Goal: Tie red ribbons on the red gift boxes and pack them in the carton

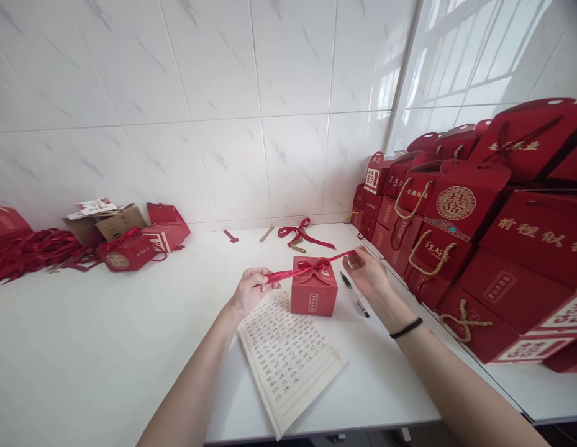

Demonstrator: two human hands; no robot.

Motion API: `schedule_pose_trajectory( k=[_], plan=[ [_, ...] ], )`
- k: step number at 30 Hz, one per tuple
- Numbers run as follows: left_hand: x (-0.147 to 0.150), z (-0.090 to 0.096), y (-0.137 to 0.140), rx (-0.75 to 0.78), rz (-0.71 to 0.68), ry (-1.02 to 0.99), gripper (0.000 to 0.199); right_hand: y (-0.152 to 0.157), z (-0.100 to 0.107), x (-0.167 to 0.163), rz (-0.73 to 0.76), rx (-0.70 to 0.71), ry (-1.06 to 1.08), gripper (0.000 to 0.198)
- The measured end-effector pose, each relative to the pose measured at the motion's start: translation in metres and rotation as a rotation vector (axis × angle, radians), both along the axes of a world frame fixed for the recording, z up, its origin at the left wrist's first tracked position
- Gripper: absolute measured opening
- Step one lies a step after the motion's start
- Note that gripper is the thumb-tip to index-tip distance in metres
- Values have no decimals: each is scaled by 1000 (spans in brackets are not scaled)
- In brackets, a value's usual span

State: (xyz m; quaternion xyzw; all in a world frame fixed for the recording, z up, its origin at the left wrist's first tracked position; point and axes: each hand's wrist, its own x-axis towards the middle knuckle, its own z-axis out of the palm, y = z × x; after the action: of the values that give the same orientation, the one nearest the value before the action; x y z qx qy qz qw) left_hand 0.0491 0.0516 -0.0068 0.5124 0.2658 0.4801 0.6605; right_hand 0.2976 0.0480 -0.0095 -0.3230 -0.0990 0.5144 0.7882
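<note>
A small red gift box [313, 297] stands upright on the white table, partly over the top edge of a handwritten notebook [288, 360]. On its top is a bow of red ribbon [288, 274], with ends drawn out to both sides. My left hand [253, 288] pinches one end, left of the box. To the right, my right hand [368, 270] is closed on the other end between thumb and fingers. Both ends look taut. A black pen [354, 295] lies between the box and my right hand.
Stacked red gift boxes [488, 248] with rope handles fill the right side. Behind the small box lie a loose ribbon bow [300, 233] and small strips. At left are a ribbon pile [50, 251] and flattened red boxes [139, 245]. A tiled wall [223, 124] bounds the back.
</note>
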Motion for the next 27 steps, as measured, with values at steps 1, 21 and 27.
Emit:
schedule_pose_trajectory(
  k=[1, 21, 27],
  plan=[
    [-4, 3, 0, -6, 29, -52, 20, 1, 2, 4, -23, 2, 2, 17],
    [-45, 20, 9, -206, 549, -855, 19, 3, 10, 33, -348, 169, -300, 25],
    [-38, 8, 19, -226, 621, -637, 26, -7, 9, 14, -199, 210, -558, 25]
  ],
)
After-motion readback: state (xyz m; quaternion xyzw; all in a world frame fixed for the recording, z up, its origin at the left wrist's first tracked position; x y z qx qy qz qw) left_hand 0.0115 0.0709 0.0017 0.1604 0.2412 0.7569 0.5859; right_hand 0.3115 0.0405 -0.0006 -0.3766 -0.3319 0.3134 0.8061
